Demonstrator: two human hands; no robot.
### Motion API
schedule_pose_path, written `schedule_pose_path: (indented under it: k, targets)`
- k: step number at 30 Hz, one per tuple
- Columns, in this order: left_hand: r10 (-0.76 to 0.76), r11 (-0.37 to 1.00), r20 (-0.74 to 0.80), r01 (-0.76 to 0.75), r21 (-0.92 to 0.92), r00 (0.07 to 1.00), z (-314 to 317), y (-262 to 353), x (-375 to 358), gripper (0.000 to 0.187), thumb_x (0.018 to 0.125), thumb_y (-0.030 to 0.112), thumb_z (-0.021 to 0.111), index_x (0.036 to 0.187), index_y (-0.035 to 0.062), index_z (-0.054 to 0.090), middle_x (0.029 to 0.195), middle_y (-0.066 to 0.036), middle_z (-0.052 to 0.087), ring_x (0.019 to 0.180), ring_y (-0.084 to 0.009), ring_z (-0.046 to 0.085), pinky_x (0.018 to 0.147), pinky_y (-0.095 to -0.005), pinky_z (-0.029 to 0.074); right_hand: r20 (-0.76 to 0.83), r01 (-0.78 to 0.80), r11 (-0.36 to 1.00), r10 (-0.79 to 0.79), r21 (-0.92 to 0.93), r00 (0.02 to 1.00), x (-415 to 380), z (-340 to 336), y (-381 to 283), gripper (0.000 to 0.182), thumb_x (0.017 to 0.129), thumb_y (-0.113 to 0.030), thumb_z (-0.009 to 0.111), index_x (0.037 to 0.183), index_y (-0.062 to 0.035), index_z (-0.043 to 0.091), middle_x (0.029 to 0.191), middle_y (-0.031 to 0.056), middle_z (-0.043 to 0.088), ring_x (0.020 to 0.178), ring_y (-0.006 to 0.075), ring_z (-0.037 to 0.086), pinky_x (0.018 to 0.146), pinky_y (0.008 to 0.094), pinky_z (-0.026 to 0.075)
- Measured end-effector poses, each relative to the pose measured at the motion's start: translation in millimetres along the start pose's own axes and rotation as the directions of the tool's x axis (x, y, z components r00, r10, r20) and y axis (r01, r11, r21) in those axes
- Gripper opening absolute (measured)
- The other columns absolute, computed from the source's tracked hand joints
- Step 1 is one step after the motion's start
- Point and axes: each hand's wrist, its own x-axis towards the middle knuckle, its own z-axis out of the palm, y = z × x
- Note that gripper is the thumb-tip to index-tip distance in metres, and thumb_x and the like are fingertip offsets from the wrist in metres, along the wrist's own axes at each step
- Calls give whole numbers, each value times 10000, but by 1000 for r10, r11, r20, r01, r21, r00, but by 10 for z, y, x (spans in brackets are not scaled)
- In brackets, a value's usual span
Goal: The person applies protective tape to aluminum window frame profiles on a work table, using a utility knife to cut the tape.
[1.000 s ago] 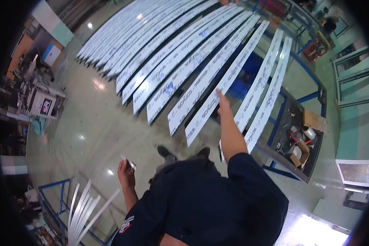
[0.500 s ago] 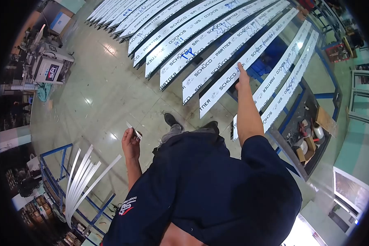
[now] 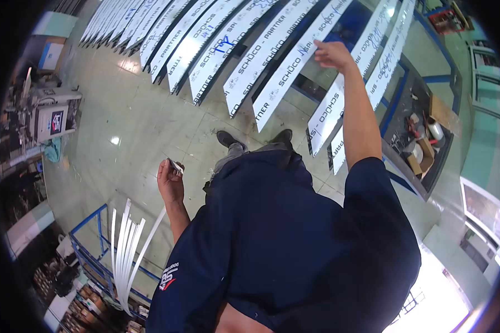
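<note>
My left hand is closed around a small, slim dark-and-silver tool, its exact kind hidden by the fingers; the hand hangs over the floor at my left side. My right hand reaches forward, fingers stretched out and apart, holding nothing. Its fingertips are right at the edge of a long white-filmed profile printed SCHÜCO, whose near end is cut at an angle. On the near side of my right arm lie two more such profiles. Several others fan out to the left, some with blue handwriting.
A blue-framed rack with thin white strips stands at lower left. On the right, a dark bench carries a cardboard box and small items. A grey machine stands at far left. Tiled floor lies around my feet.
My right hand has lifted from the profile's surface, and its fingers have spread. My left hand keeps the small tool. The whole view has shifted, with the profiles now higher and further left.
</note>
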Motion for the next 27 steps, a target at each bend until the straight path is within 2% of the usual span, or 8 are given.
schedule_pose_path:
  k: [4, 7, 9, 13, 15, 19, 23, 27]
  targets:
    - [-38, 999, -8, 39, 16, 999, 168, 13, 74, 89, 1043, 174, 665, 1068, 89, 672, 959, -13, 699, 927, -167, 681, 883, -347, 544, -195, 215, 969, -189, 120, 963, -399, -434, -121, 595, 970, -449, 751, 1327, 20, 673, 1179, 148, 745, 966, 226, 749, 801, 352, 612]
    - [-57, 997, 20, 56, 58, 998, 155, -3, 201, 88, 1042, 182, 666, 1106, 122, 668, 1048, 11, 684, 1019, -150, 646, 909, -351, 507, -397, 238, 970, -198, 52, 896, -387, -926, 206, 573, 915, -461, 804, 1187, 39, 743, 1098, 146, 765, 950, 234, 749, 793, 344, 600]
    - [-54, 996, 28, 52, 79, 998, 231, 12, 233, 95, 1053, 183, 651, 1113, 110, 667, 1022, 7, 685, 976, -149, 655, 876, -350, 523, -648, 245, 965, -244, -91, 721, -395, -1276, 573, 613, 867, -489, 836, 1123, 61, 754, 893, 137, 766, 740, 202, 712, 721, 342, 581]
    - [-81, 983, 56, 70, 172, 995, 505, 49, 271, 119, 1029, 216, 688, 1081, 112, 660, 961, 14, 679, 894, -135, 663, 834, -323, 529, -883, 51, 977, -208, -206, 420, -317, -1875, 1402, 758, 855, -476, 862, 1332, 76, 654, 1185, 165, 754, 1105, 266, 711, 960, 393, 543]
    - [-71, 971, 14, 66, 230, 997, 636, 21, 305, 127, 1020, 226, 698, 1071, 118, 658, 947, 19, 675, 879, -128, 660, 812, -319, 528, -847, 110, 993, -93, -41, 523, 7, -2105, 1901, 845, 855, -456, 871, 1433, 78, 563, 1263, 183, 735, 1165, 266, 693, 980, 394, 533]
    - [-47, 910, -100, 84, 406, 994, 698, 63, 287, 115, 1013, 226, 697, 1056, 129, 653, 927, 29, 667, 865, -112, 650, 772, -315, 525, -654, 326, 875, -15, 357, 756, 37, -2222, 1854, 943, 863, -391, 885, 1541, 87, 438, 1303, 169, 723, 1176, 242, 681, 979, 375, 530]
    - [-72, 860, -232, 178, 478, 970, 183, 76, 185, 109, 992, 228, 705, 1024, 144, 643, 898, 43, 657, 832, -113, 644, 741, -316, 523, -582, 439, 793, -133, 423, 802, 302, -2155, 1743, 789, 834, -199, 911, 1491, 33, 542, 1262, 156, 733, 1126, 215, 700, 977, 357, 545]
    - [-143, 850, -440, 338, 405, 887, -290, -29, -150, 89, 1000, 217, 682, 1042, 146, 649, 846, 24, 670, 766, -132, 644, 661, -333, 518, -507, 342, 756, -15, 558, 862, 323, -2115, 1586, 615, 819, -115, 913, 1355, 10, 640, 1175, 119, 756, 994, 198, 726, 878, 356, 583]
